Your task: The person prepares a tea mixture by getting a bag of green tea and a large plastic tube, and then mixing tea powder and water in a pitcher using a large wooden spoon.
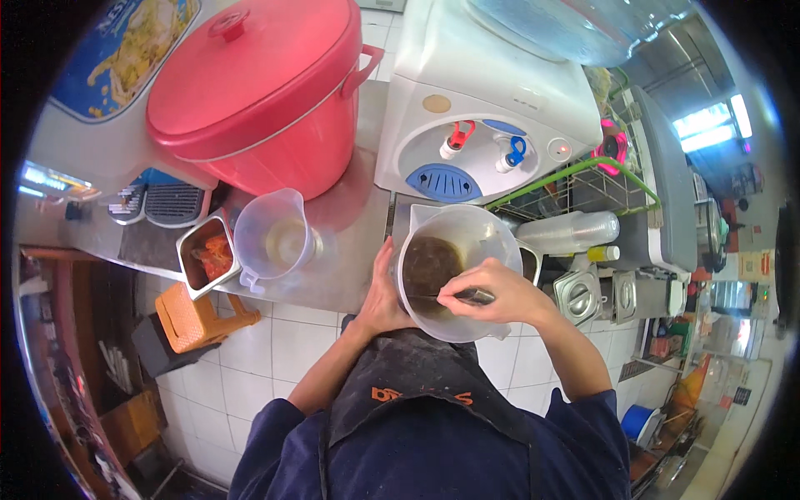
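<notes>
A large translucent plastic measuring jug [494,240] stands before me at the counter's front edge, with dark brown liquid [431,265] in its bottom. My left hand [382,300] cups the jug's left side, thumb and fingers spread around the wall. Over the jug's opening, my right hand [490,289] grips a utensil by its dark handle [474,296]. A thin metal shaft runs from it toward the liquid; its far end is hidden, so its kind cannot be told. A second translucent jug [275,234], with a little pale content, sits to the left.
Behind are a lidded red bucket [281,144] and a white water dispenser [425,81]. A steel pan [206,253] of red food stands left, above an orange stool [187,319]. Rightward lie stacked plastic cups [569,232], a green wire rack [575,172] and lidded steel pans [576,297].
</notes>
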`<state>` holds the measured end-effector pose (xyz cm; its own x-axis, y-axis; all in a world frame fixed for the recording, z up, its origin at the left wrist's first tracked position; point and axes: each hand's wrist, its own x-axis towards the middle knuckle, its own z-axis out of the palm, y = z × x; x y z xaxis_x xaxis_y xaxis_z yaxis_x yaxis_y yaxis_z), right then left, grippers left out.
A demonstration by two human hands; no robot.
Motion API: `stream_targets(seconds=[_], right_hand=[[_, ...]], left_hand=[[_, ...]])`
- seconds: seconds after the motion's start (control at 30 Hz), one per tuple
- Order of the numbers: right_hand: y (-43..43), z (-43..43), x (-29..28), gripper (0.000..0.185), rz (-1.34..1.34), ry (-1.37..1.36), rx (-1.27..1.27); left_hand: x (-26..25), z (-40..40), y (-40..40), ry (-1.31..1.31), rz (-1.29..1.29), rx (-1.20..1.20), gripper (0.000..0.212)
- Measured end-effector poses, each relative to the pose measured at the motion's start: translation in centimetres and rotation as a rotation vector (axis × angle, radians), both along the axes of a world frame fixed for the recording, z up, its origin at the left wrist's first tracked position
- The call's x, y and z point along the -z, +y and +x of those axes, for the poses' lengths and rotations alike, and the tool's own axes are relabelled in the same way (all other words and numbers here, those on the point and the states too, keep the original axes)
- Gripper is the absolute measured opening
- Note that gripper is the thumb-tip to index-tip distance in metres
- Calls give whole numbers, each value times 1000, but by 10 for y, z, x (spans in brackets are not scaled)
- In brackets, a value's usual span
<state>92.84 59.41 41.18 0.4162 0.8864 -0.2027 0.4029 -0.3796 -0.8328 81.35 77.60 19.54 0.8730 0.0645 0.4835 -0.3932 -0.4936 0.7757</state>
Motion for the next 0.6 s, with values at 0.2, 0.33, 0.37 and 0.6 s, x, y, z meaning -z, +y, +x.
stream_targets(seconds=[0.2,0.33,0.37,0.6], right_hand=[[7,13,4,18,63,-72,55],[4,11,-2,17,10,-88,107],[1,9,-5,17,-21,-109,108],[-12,0,2,16,1,-136,288]], left_hand=[[70,-2,17,117,24,54,147],[75,-14,25,238,93,-19,136],[74,-15,24,239,89,-25,134],[74,-14,25,244,88,-36,132]])
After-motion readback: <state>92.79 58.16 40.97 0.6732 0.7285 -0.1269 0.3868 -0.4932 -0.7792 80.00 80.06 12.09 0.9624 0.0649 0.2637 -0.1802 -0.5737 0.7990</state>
